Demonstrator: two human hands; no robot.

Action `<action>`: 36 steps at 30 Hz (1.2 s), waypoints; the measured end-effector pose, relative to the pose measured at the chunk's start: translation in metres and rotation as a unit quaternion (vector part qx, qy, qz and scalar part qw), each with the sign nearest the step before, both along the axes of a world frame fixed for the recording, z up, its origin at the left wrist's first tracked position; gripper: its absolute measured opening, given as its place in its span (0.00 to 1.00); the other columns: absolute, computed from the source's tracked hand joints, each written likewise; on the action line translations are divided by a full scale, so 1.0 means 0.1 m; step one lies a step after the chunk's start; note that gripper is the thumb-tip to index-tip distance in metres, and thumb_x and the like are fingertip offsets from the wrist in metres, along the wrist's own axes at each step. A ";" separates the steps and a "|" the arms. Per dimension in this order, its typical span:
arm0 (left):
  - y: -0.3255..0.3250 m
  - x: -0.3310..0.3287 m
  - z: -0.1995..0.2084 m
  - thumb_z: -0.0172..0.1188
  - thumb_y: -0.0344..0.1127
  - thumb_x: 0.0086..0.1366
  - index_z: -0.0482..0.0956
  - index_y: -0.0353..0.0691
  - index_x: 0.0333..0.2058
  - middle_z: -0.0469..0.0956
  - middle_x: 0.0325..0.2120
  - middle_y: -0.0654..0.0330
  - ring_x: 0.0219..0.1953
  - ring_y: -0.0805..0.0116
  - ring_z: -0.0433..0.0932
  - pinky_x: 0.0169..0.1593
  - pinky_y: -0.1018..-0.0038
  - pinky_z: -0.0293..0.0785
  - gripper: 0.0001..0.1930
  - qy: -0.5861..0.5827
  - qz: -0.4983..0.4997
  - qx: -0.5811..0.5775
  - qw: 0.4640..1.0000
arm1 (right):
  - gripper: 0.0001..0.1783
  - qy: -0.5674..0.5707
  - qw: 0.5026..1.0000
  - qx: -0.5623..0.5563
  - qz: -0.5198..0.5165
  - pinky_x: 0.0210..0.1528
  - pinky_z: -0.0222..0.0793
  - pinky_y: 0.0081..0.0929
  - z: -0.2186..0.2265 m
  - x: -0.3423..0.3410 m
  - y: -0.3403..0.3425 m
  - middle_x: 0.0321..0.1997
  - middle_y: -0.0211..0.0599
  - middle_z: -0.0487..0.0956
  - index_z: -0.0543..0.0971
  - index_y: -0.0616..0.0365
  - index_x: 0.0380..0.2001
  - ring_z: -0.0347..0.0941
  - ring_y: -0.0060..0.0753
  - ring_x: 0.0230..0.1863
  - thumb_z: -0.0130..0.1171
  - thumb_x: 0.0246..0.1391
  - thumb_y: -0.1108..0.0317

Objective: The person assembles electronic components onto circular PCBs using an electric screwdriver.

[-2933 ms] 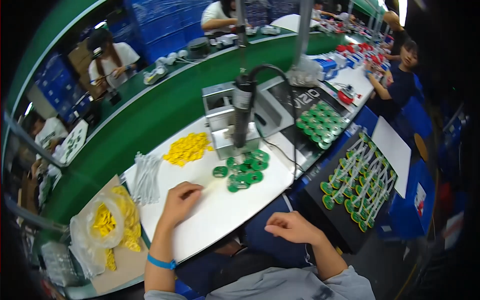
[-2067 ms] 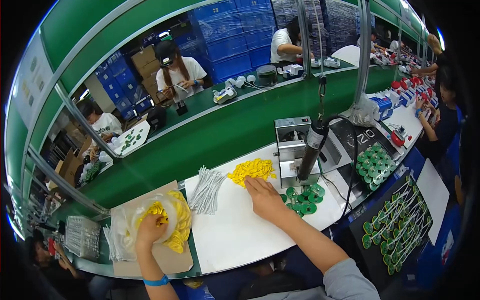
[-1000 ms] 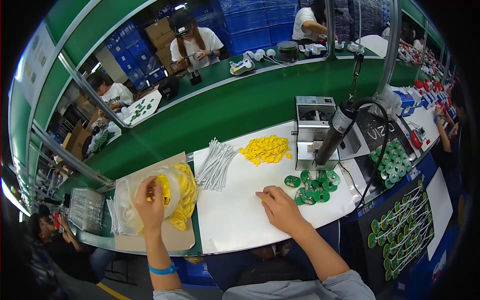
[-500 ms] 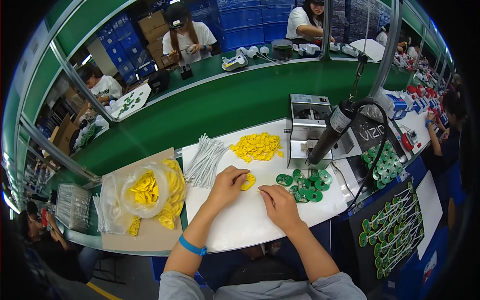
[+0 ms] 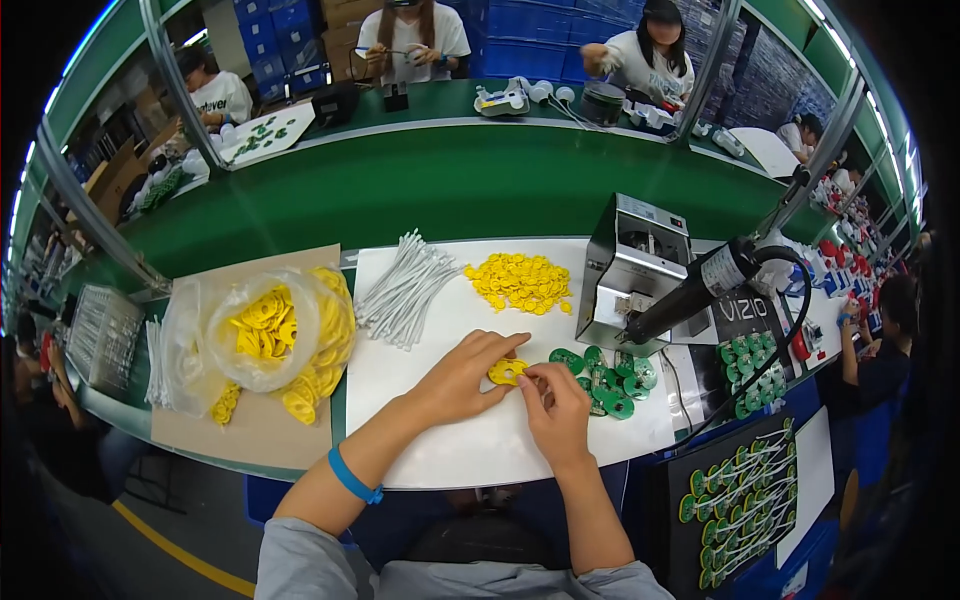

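Over the white work surface (image 5: 400, 455), my left hand (image 5: 455, 380) pinches a round yellow plastic disc (image 5: 507, 372) with holes in it. My right hand (image 5: 558, 405) is closed in a pinch, thumb and fingertips at the disc's right edge; whatever is between them is too small and covered to make out. Just right of that hand lies a cluster of round green circuit boards (image 5: 610, 385). Beyond my hands are a pile of small yellow plastic pieces (image 5: 520, 283) and a bundle of white cables (image 5: 405, 290).
A plastic bag of yellow discs (image 5: 270, 325) rests on cardboard (image 5: 240, 440) at left. A metal machine (image 5: 640, 270) and a black cylindrical tool (image 5: 690, 300) stand at right. Finished-looking boards with cables lie on a black panel (image 5: 735, 510). Co-workers sit across the green bench (image 5: 400, 185).
My right hand has come to the yellow disc and touches its edge; before, a gap lay between them. The disc has turned in my left hand. The whole view has shifted.
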State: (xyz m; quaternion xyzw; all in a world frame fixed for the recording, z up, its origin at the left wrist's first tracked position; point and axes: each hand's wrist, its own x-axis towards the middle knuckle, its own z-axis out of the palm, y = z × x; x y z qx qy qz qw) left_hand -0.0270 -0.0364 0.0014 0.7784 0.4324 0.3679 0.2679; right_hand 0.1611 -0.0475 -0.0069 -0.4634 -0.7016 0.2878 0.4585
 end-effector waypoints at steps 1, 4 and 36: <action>-0.01 -0.01 -0.01 0.66 0.27 0.56 0.67 0.39 0.65 0.76 0.45 0.50 0.50 0.51 0.73 0.56 0.62 0.71 0.36 -0.006 -0.011 0.000 1.000 | 0.05 -0.004 1.000 0.023 0.001 0.27 0.69 0.22 0.00 -0.03 0.01 0.36 0.38 0.79 0.81 0.65 0.35 0.74 0.26 0.27 0.66 0.55 0.76; -0.02 -0.03 -0.03 0.66 0.27 0.56 0.67 0.39 0.65 0.77 0.44 0.50 0.50 0.51 0.73 0.56 0.62 0.72 0.36 -0.009 -0.025 0.012 1.000 | 0.06 -0.041 0.997 0.065 0.011 0.27 0.65 0.23 -0.11 -0.07 0.03 0.38 0.36 0.75 0.82 0.64 0.34 0.68 0.25 0.26 0.67 0.53 0.76; -0.04 -0.24 -0.07 0.67 0.33 0.57 0.61 0.37 0.67 0.78 0.43 0.49 0.48 0.51 0.73 0.55 0.60 0.67 0.39 0.061 0.063 0.007 0.996 | 0.17 -0.221 0.957 0.114 -0.149 0.60 0.58 0.41 -0.05 -0.15 -0.03 0.53 0.43 0.77 0.76 0.61 0.48 0.72 0.47 0.56 0.61 0.54 0.74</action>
